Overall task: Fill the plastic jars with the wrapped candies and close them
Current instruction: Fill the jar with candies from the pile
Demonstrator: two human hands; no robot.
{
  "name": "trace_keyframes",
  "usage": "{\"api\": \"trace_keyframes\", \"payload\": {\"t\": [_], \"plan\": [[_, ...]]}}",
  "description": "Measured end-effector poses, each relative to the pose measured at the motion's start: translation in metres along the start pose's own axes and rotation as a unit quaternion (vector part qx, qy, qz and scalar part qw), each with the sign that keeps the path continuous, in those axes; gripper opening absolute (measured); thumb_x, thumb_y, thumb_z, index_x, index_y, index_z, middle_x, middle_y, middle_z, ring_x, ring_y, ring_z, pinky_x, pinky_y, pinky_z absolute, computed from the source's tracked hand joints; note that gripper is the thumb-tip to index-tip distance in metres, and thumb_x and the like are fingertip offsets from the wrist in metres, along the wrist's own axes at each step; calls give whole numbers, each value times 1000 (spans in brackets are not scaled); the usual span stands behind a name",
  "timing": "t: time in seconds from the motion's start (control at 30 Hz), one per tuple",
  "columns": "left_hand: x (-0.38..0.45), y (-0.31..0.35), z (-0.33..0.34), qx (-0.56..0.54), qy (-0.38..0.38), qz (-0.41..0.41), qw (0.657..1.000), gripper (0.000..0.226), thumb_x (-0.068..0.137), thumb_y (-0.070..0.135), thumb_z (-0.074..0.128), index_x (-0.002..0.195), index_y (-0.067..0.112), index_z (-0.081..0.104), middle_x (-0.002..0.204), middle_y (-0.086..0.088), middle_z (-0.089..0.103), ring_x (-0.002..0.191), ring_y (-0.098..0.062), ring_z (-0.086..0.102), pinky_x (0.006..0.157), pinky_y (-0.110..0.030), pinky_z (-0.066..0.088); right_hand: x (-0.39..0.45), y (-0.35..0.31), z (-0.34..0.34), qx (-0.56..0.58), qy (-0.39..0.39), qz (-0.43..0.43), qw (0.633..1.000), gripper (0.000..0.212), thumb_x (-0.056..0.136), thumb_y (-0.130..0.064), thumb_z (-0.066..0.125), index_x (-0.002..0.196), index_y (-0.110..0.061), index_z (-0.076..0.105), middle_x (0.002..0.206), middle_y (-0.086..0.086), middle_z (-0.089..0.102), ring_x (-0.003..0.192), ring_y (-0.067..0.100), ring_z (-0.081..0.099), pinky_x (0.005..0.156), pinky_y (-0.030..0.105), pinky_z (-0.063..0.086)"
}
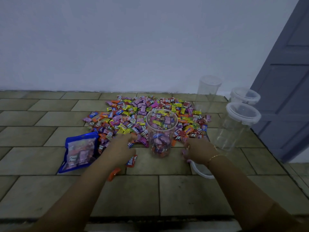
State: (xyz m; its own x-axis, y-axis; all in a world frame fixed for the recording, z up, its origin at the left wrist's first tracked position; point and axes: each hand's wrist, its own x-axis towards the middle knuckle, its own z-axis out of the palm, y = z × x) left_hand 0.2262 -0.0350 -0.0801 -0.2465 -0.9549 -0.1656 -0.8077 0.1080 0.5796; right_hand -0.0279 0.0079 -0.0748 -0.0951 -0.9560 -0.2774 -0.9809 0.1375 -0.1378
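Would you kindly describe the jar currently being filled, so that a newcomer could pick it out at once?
Find the heap of wrapped candies spread on the tiled surface by the wall. At its near edge, between the person's two hands, stands a clear open jar. Unlike the three empty lidded jars on the right, it has no lid and holds candies.

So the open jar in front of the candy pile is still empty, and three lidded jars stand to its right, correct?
Not quite. The head view shows the open jar already holds wrapped candies, roughly half full. The three lidded jars do stand to its right, empty.
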Motion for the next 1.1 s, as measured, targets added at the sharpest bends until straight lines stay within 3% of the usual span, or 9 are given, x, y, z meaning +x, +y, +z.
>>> {"api": "trace_keyframes", "payload": {"t": [0.07, 0.17, 0.3, 0.47, 0.6, 0.73, 0.87, 0.97, 1.1], "plan": [[-3, -11, 5, 132, -51, -22, 990, 57, 85, 25, 67, 137, 28, 44, 134, -4, 44, 113, -22, 52, 97, -39, 46, 3, 1, 5, -46, -9, 5, 999, 38, 89, -34, 58, 123, -17, 54, 119, 5, 60, 112, 27, 52, 98, 40, 41], [0, -20, 16, 206, -57, -25, 977, 58, 87, 24, 65, 140, 29, 40, 137, -3, 39, 121, -22, 48, 101, -38, 43, 12, 1, 11, -76, 15, -7, 997, 32, 92, -31, 55, 122, -18, 56, 123, 5, 60, 118, 29, 49, 102, 44, 36], [12, -23, 25, 206, -12, 7, 978, 54, 89, 7, 57, 137, 27, 45, 136, -3, 42, 117, -22, 50, 95, -34, 45, 23, -1, 14, -102, 67, -13, 992, 26, 96, -29, 48, 119, -24, 58, 121, 2, 60, 122, 27, 42, 103, 43, 30], [21, -22, 30, 181, 33, 74, 980, 43, 94, 23, 55, 136, 26, 47, 132, -1, 45, 120, -19, 46, 98, -32, 41, 36, -1, 26, -24, 158, -53, 986, 32, 96, -31, 44, 126, -24, 53, 126, 2, 53, 121, 24, 41, 101, 36, 32], [23, -27, 42, 150, 82, 126, 977, 49, 90, 37, 58, 136, 23, 47, 130, -3, 43, 122, -21, 43, 99, -35, 39, 40, -2, 32, -4, 132, -124, 983, 45, 96, -28, 44, 140, -26, 38, 147, 6, 31, 132, 27, 28, 107, 38, 28], [31, -29, 56, 225, 168, 192, 940, 44, 83, 46, 43, 122, 27, 53, 130, -4, 51, 115, -28, 51, 89, -45, 46, 46, -3, 37, -53, 116, -129, 983, 48, 99, -42, 26, 144, -24, 30, 155, 6, 19, 141, 28, 14, 111, 48, 25], [49, -28, 60, 255, 196, 282, 904, 30, 87, 39, 42, 101, 20, 59, 115, -7, 60, 106, -28, 54, 87, -38, 35, 51, -2, 34, -96, 74, -150, 981, 82, 78, -55, -6, 142, -24, 35, 151, 5, 28, 138, 27, 21, 107, 46, 31], [55, -33, 62, 272, 194, 284, 899, 32, 87, 38, 42, 99, 18, 64, 108, -4, 62, 99, -25, 49, 79, -36, 31, 57, 3, 34, -104, 81, -146, 980, 50, 98, -49, 23, 139, -26, 38, 147, 4, 32, 131, 28, 28, 104, 42, 35], [55, -34, 65, 246, 196, 257, 914, 32, 89, 44, 41, 101, 22, 61, 101, -1, 60, 93, -25, 55, 78, -34, 32, 63, 6, 39, -69, 108, -129, 983, 41, 100, -36, 33, 136, -18, 41, 137, 9, 39, 123, 28, 34, 99, 37, 40]]}}
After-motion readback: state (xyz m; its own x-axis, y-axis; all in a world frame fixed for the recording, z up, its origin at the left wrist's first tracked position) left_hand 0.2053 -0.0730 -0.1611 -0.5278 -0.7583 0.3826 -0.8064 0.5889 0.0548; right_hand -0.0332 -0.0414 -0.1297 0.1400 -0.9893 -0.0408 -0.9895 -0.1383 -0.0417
